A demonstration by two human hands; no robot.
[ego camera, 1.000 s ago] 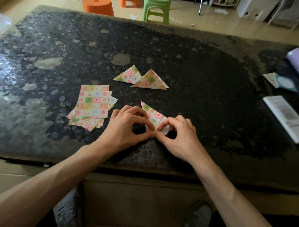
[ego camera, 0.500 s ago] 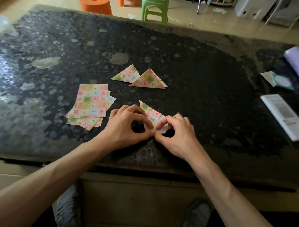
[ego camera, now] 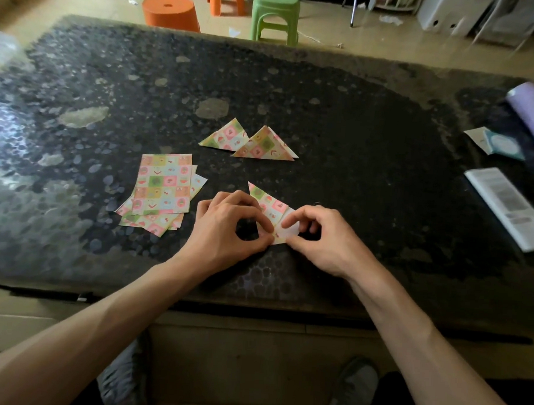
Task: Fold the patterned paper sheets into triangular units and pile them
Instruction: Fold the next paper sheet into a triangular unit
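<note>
On the dark, mottled worktop point(ego camera: 369, 145), a loose stack of patterned sheets point(ego camera: 163, 191) lies flat at the left, its lower sheets fanned out from under the top one. Just right of it the left hand point(ego camera: 227, 231) has its fingers curled, thumb and forefinger pinching the near corner of a half-folded sheet point(ego camera: 270, 207). This sheet lies on the worktop between the two hands, one patterned point aimed away from the person and a white flap turned up at its right end. Beyond it, apart from the hands, two folded triangles point(ego camera: 263, 145) lie side by side, edges touching. The right hand point(ego camera: 325, 238) pinches the white flap between thumb and forefinger, other fingers curled. Far right: a teal packet point(ego camera: 504, 145), a white leaflet point(ego camera: 507, 206) and a lilac roll point(ego camera: 532, 113).
</note>
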